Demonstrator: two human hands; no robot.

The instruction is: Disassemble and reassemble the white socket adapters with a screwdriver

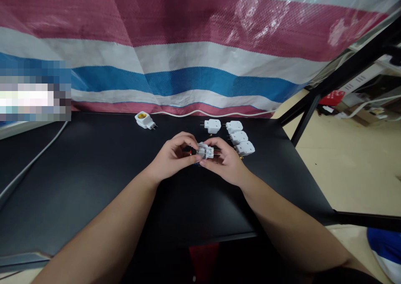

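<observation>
The white fitting (206, 151) was located between the two hands, above the middle of the black table (109, 192). It was a small, pale piece of irregular outline, with raised ridges and recesses on the side facing up. Its surface looked greyish white, darker towards the left end. Thin pins appeared to project from its right end, towards the fingers there. Finer detail, including any markings, was too small to read.

The left hand (177, 155) grasped the left end, thumb at the lower edge and index finger curled over the top. The right hand (228, 161) gripped the right side in a similar pinch, its thumb near the lower corner and its fingers bent behind. Small red and blue details showed by the left fingertips; what they belonged to could not be determined.

Beyond the hands and to the right, three white plugs (239, 138) lay in a slanting row, with a single white plug (213, 126) just left of the farthest. A white socket adapter (145, 120) with a round, yellow-lined opening lay farther left, its pins pointing right, near the striped sheet (188, 54).
</observation>
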